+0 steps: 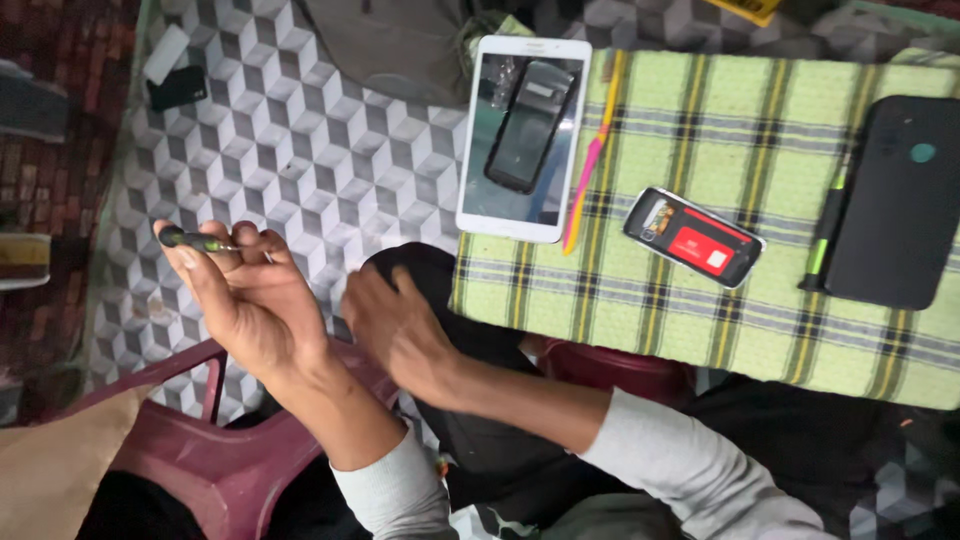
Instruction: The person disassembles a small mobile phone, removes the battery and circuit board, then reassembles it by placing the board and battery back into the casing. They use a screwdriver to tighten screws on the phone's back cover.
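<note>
Two bare hands, left grip (245, 300), right grip (395, 325), light grey long sleeves (660, 460)

A phone-repair spot — opened white tablet (523, 137) at twelve o'clock; phone (694, 237), dark back cover (895, 200) at two — on checked cloth (720, 320).

on the cloth (700, 100) the tablet (522, 136) lies at the left edge, the pen (592, 160) just right of it, the small phone (693, 236) further right, the back cover (895, 200) far right. the chair (215, 450) stands on the floor (300, 130) to the left.
</note>
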